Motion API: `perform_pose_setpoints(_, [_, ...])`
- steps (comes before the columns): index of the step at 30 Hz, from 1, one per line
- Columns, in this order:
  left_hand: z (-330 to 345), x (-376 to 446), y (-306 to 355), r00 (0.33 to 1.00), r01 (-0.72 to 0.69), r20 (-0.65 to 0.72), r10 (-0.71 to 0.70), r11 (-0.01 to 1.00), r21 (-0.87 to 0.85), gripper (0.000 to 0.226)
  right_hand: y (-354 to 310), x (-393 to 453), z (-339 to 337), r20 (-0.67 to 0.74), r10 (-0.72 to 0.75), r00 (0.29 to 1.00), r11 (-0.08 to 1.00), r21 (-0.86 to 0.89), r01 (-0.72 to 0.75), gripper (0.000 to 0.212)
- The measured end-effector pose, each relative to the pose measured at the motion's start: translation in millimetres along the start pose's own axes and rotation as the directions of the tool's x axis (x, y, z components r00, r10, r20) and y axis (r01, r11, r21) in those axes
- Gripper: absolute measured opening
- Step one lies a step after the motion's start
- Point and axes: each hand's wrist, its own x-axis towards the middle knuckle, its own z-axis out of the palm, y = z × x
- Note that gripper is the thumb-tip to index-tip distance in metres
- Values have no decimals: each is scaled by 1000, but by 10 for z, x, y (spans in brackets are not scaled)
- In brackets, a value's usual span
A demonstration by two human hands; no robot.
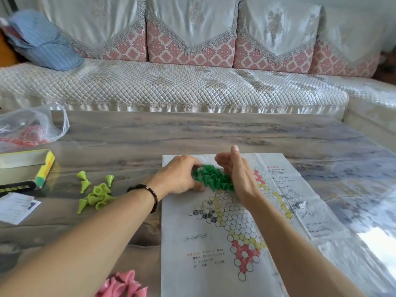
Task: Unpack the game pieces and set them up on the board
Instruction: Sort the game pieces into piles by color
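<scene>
A paper game board (205, 249) printed with circles in a star pattern lies on the table in front of me. A heap of dark green cone pieces (212, 177) sits on its far part. My left hand (180, 176) cups the heap from the left, fingers curled against the pieces. My right hand (237, 174) stands on edge against the heap's right side, fingers straight and together. Left of the board lies a loose pile of light green cones (95, 192). Pink cones (124, 285) lie at the near edge.
A plastic bag (30, 128) with red pieces lies at the far left of the wooden table (192, 133). The open game box (24, 169) and a paper slip (16, 207) lie at the left. A sofa (171, 86) runs behind the table.
</scene>
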Motion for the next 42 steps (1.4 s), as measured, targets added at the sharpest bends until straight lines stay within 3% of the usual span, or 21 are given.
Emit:
perform_pose_setpoints(3, [22, 31, 19, 1000, 5, -12, -5, 1000, -3, 82, -35, -5, 204, -63, 33, 997, 999, 44, -30, 64])
perform_pose_setpoints(7, [-17, 61, 30, 999, 36, 27, -36, 999, 1, 102, -48, 55, 237, -140, 71, 988, 991, 122, -54, 61])
perform_pose_setpoints(12, [-38, 135, 45, 993, 32, 115, -32, 999, -1, 105, -8, 117, 87, -37, 74, 997, 994, 79, -71, 66])
perform_pose_setpoints(17, [9, 171, 7, 996, 25, 89, -22, 999, -37, 89, -57, 145, 157, 28, 37, 999, 999, 8, -37, 60])
perform_pose_setpoints(23, [-57, -34, 24, 999, -23, 27, 24, 999, -34, 93, -66, -12, 105, -105, 32, 994, 998, 51, -26, 59])
perform_pose_setpoints(28, [-188, -516, -46, 993, -72, -103, 62, 992, -99, 66, -305, -430, 180, -166, -85, 982, 996, -32, 80, 35])
perform_pose_setpoints(33, [-280, -1166, -189, 963, -122, -252, 97, 989, -85, 45, -459, -930, 446, -43, -257, 966, 913, -340, 227, 33])
perform_pose_setpoints(37, [-260, -1759, -425, 935, -163, -331, 127, 983, -84, 58, -440, -1329, 648, 90, -283, 955, 833, -470, 292, 22])
perform_pose_setpoints(42, [-155, -2372, -748, 971, -137, -206, 118, 987, -81, 76, -392, -1896, 900, 325, -264, 908, 715, -566, 410, 43])
